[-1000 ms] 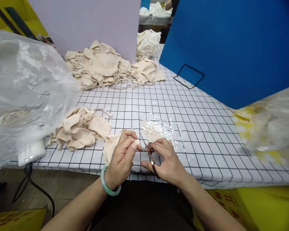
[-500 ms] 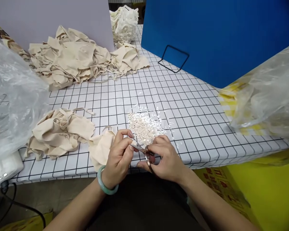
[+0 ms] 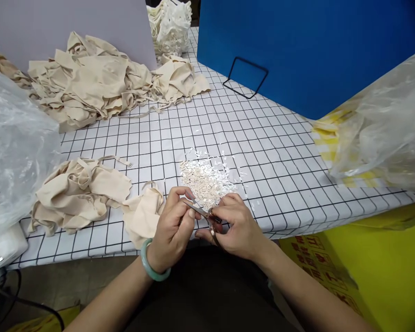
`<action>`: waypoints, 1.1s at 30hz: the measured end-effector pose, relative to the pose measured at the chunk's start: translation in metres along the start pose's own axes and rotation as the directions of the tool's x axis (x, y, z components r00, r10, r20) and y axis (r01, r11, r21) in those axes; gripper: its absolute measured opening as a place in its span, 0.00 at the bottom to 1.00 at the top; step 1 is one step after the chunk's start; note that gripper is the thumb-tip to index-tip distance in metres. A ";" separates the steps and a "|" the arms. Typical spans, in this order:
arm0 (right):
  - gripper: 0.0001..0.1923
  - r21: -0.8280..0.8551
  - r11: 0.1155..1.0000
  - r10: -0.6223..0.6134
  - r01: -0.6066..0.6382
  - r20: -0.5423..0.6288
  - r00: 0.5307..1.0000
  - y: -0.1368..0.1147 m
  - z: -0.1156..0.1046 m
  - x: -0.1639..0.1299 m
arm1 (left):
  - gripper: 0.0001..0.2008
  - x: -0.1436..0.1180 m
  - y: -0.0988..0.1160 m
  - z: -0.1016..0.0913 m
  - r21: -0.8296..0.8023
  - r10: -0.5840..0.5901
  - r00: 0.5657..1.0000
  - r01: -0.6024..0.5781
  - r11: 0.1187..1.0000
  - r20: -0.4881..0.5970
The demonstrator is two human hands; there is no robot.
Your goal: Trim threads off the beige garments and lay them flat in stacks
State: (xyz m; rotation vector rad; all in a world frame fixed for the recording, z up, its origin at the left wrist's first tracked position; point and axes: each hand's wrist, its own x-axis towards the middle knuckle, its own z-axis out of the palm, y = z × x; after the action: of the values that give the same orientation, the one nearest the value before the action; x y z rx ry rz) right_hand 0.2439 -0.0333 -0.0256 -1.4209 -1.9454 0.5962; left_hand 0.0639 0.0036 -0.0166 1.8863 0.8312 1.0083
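Observation:
At the table's near edge my right hand (image 3: 240,226) grips small scissors (image 3: 204,213), blades pointing left toward my left fingertips. My left hand (image 3: 173,228), with a green bangle (image 3: 151,269) on the wrist, pinches a beige cloth piece (image 3: 143,214) that hangs over the edge. The blades meet the cloth between my thumb and forefinger. Just beyond my hands lies a heap of tiny white clippings (image 3: 205,179) on the checked tablecloth (image 3: 263,157).
A crumpled beige cloth pile (image 3: 79,193) lies left of my hands, a bigger pile (image 3: 97,78) at the back. Clear plastic bags sit at the left (image 3: 14,152) and right (image 3: 387,124). A blue board (image 3: 307,46) and a grey board (image 3: 65,23) stand behind.
The view has shifted right and down, so the table things slid left in frame. My hands stay together with scissors at the cloth; the small white bit at my left fingertips is gone.

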 end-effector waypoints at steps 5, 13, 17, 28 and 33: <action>0.25 -0.041 0.999 0.026 -0.030 -0.088 0.996 0.007 -0.002 -0.014 | 0.12 0.007 0.001 0.008 -0.018 0.031 0.997 -0.029 0.999 0.077; 0.26 -0.065 0.972 0.211 -0.225 -0.173 0.962 0.022 0.000 -0.039 | 0.11 0.015 -0.002 0.027 -0.089 0.002 0.989 0.011 0.996 0.147; 0.20 0.149 0.924 0.370 -0.352 -0.118 0.921 0.025 -0.012 -0.042 | 0.10 0.006 0.003 0.008 0.012 0.001 0.992 -0.003 1.000 0.130; 0.17 0.285 0.944 0.044 -0.167 0.394 0.918 -0.046 0.064 0.038 | 0.24 -0.094 -0.018 -0.067 0.567 -0.270 0.963 0.225 0.792 -0.006; 0.09 0.337 0.908 0.044 -0.250 0.516 0.855 -0.051 0.076 0.077 | 0.14 -0.052 -0.019 -0.087 0.318 -0.280 0.958 0.249 0.915 0.054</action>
State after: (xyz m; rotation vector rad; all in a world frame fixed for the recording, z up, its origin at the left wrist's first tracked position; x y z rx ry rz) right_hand 0.1396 0.0247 -0.0244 -1.2398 -1.9352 1.4700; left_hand -0.0394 0.0001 -0.0208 1.9930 1.2051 0.6395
